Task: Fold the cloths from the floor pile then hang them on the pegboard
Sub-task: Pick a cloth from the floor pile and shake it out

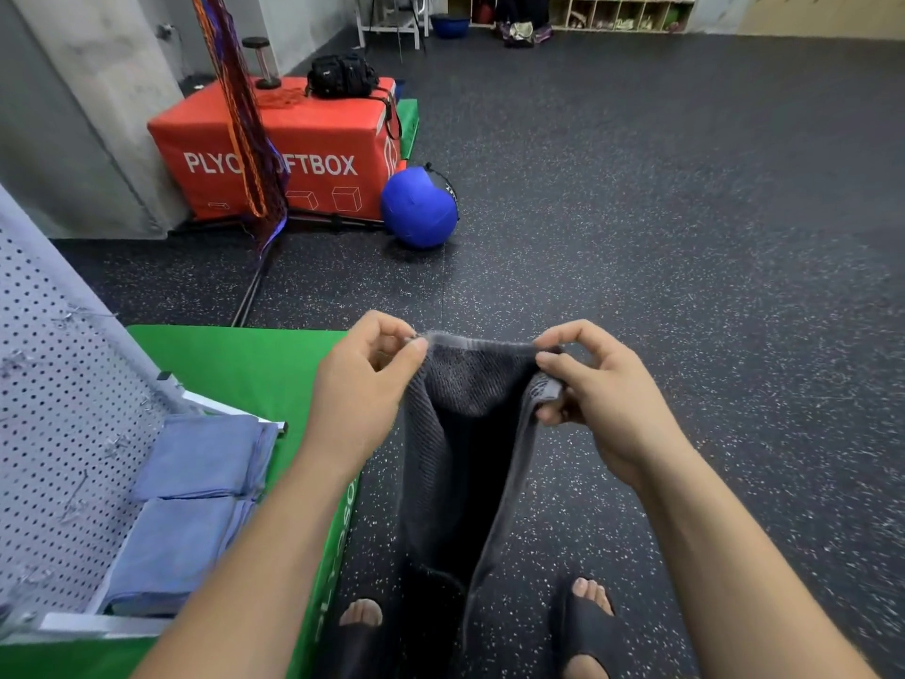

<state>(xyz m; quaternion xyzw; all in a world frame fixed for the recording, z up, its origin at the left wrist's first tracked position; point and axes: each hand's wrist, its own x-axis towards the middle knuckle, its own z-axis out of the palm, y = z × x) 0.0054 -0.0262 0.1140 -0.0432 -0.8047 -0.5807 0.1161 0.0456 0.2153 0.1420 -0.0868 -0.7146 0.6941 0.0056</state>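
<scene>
Grey cloth (460,433) hangs straight down from both hands, long axis vertical. Its lower end drops between the feet (592,597); can't tell if it reaches the floor.

Top hem runs left-right, fairly taut between the two grips.
- Left hand (362,384): thumb and forefinger pinch the left corner, other fingers curled in.
- Right hand (602,399): pinches the right corner, with the side edge bunched under the fingers.

Hands are level and close together. My read is that the next fold turns on that hem line: bring corner to corner, sideways.

Pegboard (49,384) leans low on the left, nearer the left hand. Folded blue cloths (196,458) lie at its base. Floor pile not in view.
</scene>
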